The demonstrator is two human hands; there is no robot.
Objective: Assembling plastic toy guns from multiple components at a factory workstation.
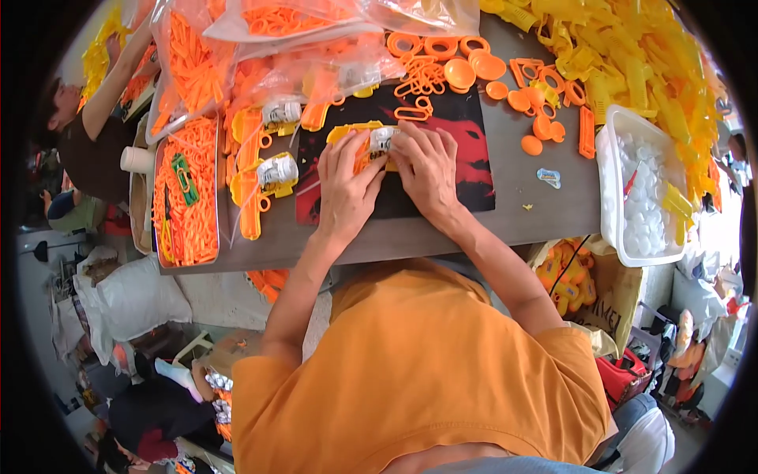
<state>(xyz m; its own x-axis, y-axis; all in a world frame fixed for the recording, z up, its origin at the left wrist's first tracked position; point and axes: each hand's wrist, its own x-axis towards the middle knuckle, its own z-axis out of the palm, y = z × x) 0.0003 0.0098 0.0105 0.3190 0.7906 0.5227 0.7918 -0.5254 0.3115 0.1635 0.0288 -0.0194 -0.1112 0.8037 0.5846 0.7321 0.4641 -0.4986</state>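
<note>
Over a black and red mat I hold a yellow and orange plastic toy part with a whitish cylindrical piece set in it. My left hand grips its orange side, fingers curled over it. From the other side, my right hand has its fingertips pressed at the whitish piece. The fingers hide much of the part. Left of the mat lies a similar orange and yellow toy part bearing a whitish cylinder. Another such cylinder sits just beyond it.
A tray of small orange pieces, with a green item on top, stands left. Orange rings and discs lie behind the mat. At right are a white bin of translucent pieces and heaped yellow parts. Another person is at far left.
</note>
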